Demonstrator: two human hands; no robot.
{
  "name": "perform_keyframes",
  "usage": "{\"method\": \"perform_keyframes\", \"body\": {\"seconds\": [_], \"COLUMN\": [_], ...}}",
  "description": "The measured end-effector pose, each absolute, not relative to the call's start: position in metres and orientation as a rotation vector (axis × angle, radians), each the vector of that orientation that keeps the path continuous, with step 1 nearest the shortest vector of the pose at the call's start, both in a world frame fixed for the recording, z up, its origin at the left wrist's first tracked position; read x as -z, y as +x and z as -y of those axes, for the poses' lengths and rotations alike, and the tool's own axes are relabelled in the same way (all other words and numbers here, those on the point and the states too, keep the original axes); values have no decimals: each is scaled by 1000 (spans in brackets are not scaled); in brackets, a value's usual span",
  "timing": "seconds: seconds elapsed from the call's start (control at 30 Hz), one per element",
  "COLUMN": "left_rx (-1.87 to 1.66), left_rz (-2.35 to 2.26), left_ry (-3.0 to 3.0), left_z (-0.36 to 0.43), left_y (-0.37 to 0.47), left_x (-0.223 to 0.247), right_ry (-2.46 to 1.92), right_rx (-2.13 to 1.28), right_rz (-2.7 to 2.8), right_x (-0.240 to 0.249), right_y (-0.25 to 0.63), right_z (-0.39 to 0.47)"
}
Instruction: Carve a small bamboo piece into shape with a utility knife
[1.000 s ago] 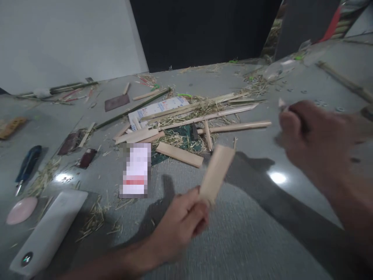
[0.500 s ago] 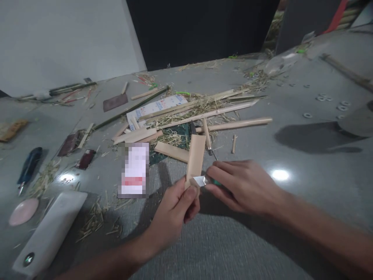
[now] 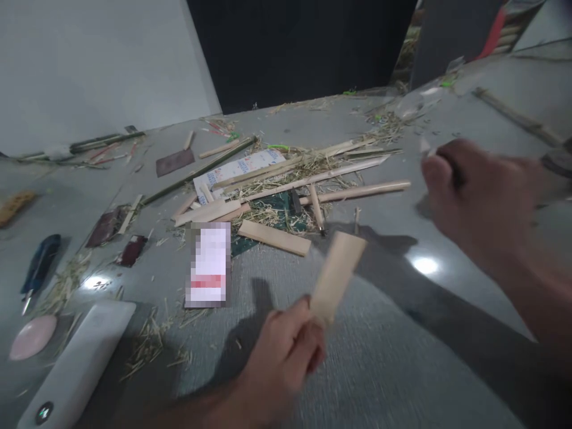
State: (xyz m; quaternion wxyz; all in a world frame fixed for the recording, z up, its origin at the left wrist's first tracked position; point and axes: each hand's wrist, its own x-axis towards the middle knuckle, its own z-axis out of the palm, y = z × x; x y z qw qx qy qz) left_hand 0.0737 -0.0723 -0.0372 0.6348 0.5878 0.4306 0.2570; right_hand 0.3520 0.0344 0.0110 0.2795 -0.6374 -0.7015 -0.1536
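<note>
Near the bottom centre, my left hand (image 3: 286,351) grips the lower end of a flat, pale wood piece (image 3: 340,271), which tilts up to the right. My right hand (image 3: 487,196) is raised over the right side of the table, well apart from the wood. Its fingers are closed round the knife, whose pale blade tip (image 3: 425,146) sticks out at the fingertips; the handle is hidden. A second flat wood piece (image 3: 274,238) lies on the table beyond my left hand, beside a pixelated phone-like rectangle (image 3: 208,265).
A hammer (image 3: 357,191), a small wooden-handled tool (image 3: 316,207), long strips and shavings lie over a green mat (image 3: 245,244). At left are a dark-handled screwdriver (image 3: 40,265), a pink oval object (image 3: 33,337) and a long white object (image 3: 83,363). A stick (image 3: 518,116) lies far right.
My right hand has moved away from the wood, up and to the right, with the knife. The wood in my left hand has shifted right and down and leans more to the right.
</note>
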Motion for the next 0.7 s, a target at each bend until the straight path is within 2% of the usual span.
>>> {"method": "perform_keyframes", "body": {"seconds": [0.33,0.47,0.57,0.7], "left_rx": [-784,-776,-743,-741], "left_rz": [-1027,-1038,-1036,-1036], "left_ry": [1124,1183,1211,1238], "left_z": [60,62,62,64], "left_y": [78,77,76,76], "left_x": [40,41,42,36], "right_ry": [-973,-941,-911,-858], "right_rx": [-26,-89,34,388], "right_rz": [2534,2628,2634,2588], "right_x": [18,21,21,14], "right_y": [303,298,299,305], "right_z": [6,11,10,2]}}
